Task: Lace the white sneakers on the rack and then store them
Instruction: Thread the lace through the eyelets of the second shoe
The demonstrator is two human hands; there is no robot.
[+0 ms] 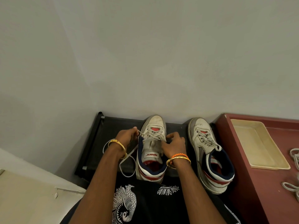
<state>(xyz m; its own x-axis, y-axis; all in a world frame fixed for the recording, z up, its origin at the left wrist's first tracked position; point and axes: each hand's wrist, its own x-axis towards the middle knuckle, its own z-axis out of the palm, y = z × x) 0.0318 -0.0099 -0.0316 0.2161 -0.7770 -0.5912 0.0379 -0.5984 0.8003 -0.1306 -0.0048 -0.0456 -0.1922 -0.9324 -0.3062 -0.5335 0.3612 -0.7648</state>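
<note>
Black printed fabric (129,206) of the person's clothing sits nearest the lens, w/ both forearms reaching over it. Left hand (125,136) is curled, pinching the pale flat lace (129,156) near an upper eyelet; right hand (174,144) is curled at the other side of the worn white high-top sneaker w/ red and navy trim (152,147), though whether lace is held there cannot be told. Second matching sneaker (210,152) stands just beside it on the black fabric-shelf rack (113,125). Lace is judged limp, light and slippy: best pinched near its tip. Shoes seem light w/ soft collars; best taken by heel or collar for storing.
</note>
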